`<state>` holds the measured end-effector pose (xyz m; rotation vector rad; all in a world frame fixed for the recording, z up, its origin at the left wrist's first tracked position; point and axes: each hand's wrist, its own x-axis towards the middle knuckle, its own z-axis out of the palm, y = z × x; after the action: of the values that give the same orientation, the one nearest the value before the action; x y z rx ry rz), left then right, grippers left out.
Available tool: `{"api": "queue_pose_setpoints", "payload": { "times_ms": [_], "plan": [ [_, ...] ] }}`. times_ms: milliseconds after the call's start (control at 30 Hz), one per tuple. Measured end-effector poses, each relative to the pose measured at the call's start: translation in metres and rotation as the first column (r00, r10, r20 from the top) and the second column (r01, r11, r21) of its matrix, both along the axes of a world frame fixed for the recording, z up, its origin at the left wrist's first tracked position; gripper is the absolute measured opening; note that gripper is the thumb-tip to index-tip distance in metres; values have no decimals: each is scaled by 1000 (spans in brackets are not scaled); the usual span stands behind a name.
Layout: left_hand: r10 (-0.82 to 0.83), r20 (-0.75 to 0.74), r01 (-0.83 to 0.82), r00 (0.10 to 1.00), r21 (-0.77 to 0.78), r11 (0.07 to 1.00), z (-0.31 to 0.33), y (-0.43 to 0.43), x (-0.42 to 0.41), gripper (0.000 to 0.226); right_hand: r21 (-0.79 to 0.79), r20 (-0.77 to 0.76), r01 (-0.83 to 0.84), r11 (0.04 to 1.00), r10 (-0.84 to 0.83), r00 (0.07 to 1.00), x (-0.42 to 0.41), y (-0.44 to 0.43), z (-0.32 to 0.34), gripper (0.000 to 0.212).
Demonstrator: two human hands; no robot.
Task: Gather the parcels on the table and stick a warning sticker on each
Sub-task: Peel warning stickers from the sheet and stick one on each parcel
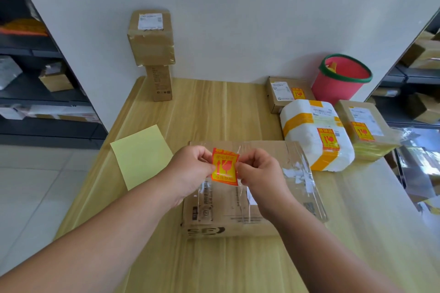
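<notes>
My left hand (pixel 190 170) and right hand (pixel 260 172) pinch an orange-and-yellow warning sticker (pixel 225 166). Both partly cover a taped brown cardboard parcel (pixel 226 213).

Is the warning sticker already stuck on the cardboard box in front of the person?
No: the left hand and the right hand pinch the warning sticker by its edges over the cardboard box, not flat on it.

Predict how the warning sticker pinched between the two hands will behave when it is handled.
The warning sticker probably flops: it looks paper-thin and bows slightly between the left hand and right hand. It likely weighs almost nothing, since fingertip pinches hold it above the cardboard box. It may cling to fingers if its adhesive is bare.
</notes>
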<state>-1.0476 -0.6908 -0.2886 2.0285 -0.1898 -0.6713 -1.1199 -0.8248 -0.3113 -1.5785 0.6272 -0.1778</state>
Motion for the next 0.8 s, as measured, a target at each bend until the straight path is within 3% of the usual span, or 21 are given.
{"api": "queue_pose_setpoints", "payload": {
  "times_ms": [167, 200, 300, 467, 800],
  "plan": [
    [47, 121, -62, 992, 126, 990, -7, -19, -15, 6, -31, -59, -22, 999, 20, 998, -3, -19, -7, 16],
    [60, 130, -80, 990, 150, 986, -8, -22, -17, 13, -38, -65, -30, 999, 28, 997, -3, -22, -8, 16],
    [117, 106, -131, 988, 139, 982, -10, -33, -24, 30, -45, -74, -44, 998, 40, 996, -8, -33, -10, 17],
    [141, 43, -142, 989, 18, 990, -10, -69, -36, 8, -78, -91, -6, 997, -1, 996, -22, -71, -11, 20],
    [65, -96, -65, 993, 4, 998, -23, -152, -50, 11, -140, -190, 68, 988, -94, 977, -49, -153, -28, 21]
  ]
}}
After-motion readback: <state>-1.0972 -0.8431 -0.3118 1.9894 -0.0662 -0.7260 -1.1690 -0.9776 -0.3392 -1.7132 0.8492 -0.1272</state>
